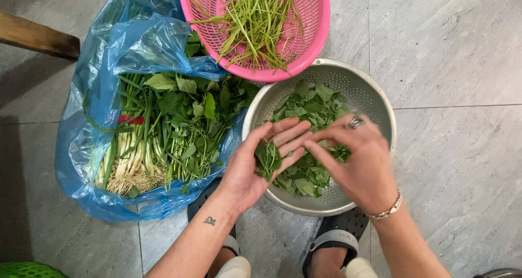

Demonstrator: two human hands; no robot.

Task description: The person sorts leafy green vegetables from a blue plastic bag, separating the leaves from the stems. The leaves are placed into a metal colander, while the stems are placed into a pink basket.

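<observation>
My left hand (255, 161) is palm up over the near left rim of a metal colander (375, 96), with a small bunch of green leaves (267, 157) lying in the palm. The fingertips of my right hand (356, 158), which wears a ring and a bracelet, touch the left hand's fingers above the colander; no leaf shows between them. The colander holds a pile of loose green herb leaves (312, 109).
A pink plastic basket (315, 17) with thin green stems sits behind the colander. At the left lies an open blue plastic bag (103, 66) full of leafy herbs and spring onions. A wooden leg (38, 36) stands at far left. My sandalled feet are below on grey floor tiles.
</observation>
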